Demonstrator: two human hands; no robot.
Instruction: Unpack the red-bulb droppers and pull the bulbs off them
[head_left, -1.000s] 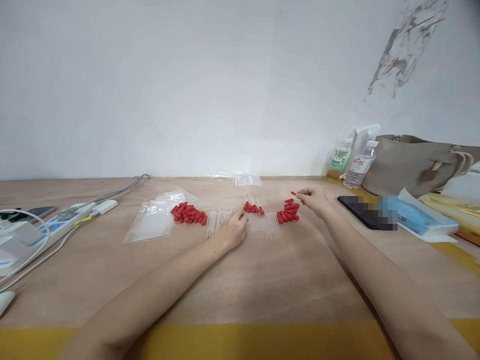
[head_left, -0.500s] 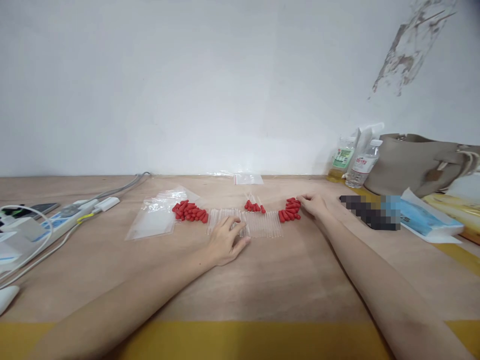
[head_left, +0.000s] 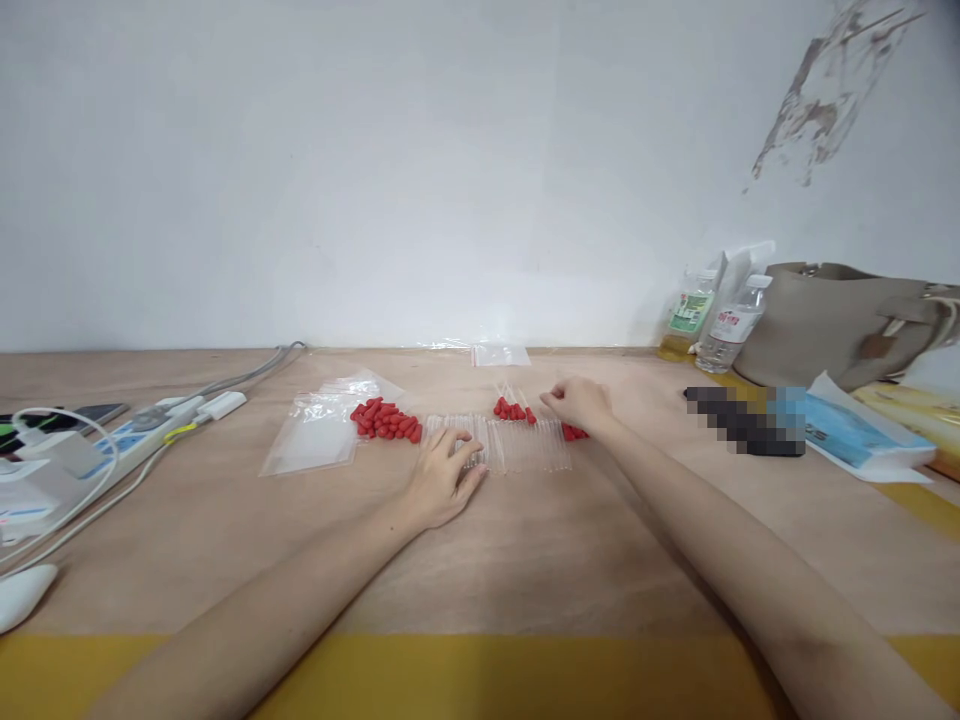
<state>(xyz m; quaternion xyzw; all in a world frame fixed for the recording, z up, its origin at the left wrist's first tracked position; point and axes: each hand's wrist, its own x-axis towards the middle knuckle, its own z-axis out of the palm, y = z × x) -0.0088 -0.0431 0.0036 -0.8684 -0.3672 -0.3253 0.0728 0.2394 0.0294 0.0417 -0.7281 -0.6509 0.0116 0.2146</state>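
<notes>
A row of thin clear tubes (head_left: 529, 446) lies side by side on the table. My left hand (head_left: 444, 476) rests over the left part of this row, its thumb apart from the fingers, holding nothing I can see. Behind the row, several droppers (head_left: 511, 409) with red bulbs and clear stems lie together. My right hand (head_left: 583, 404) is just right of these droppers, thumb and fingertips pinched; what is between them cannot be made out. It partly hides a small pile of red bulbs (head_left: 574, 432). A larger pile of red bulbs (head_left: 384, 420) lies left of the tubes.
Clear plastic bags (head_left: 311, 438) lie at the left, and a small one (head_left: 501, 355) near the wall. A power strip (head_left: 112, 452) with cables is farther left. At the right are bottles (head_left: 731, 325), a grey bag (head_left: 832, 325) and a blue packet (head_left: 862, 430).
My right hand has moved left from the right-hand pile of red bulbs towards the droppers, its fingertips pinched. My left hand has shifted slightly left over the tubes. The view has moved slightly.
</notes>
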